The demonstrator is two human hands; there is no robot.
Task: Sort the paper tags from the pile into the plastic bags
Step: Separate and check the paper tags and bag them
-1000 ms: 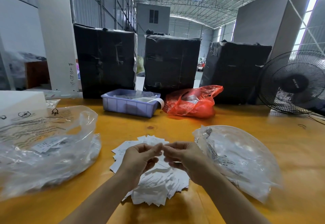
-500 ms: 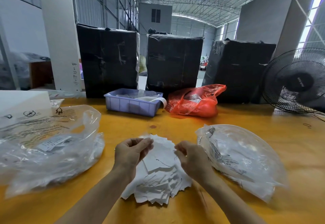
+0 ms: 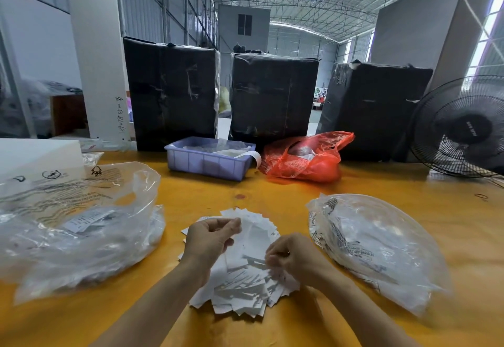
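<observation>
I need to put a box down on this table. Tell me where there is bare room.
Bare table lies between the paper tags and the blue bin, and right of the right plastic bag, toward the fan. The near middle is crowded: both hands, tags, a bag each side.

Two clear bags (image 3: 81, 226), three black bales (image 3: 171, 93).

Desk (image 3: 272, 191) orange-yellow w/ white paper tags (image 3: 245, 278) (some w/ grey print), clear plastic bags left (image 3: 81, 237) & right (image 3: 381, 251) w/ black print, lavender bin (image 3: 207, 165), translucent red bag (image 3: 305, 158), three black-wrapped boxes (image 3: 171, 93), black fan (image 3: 463, 128).
</observation>
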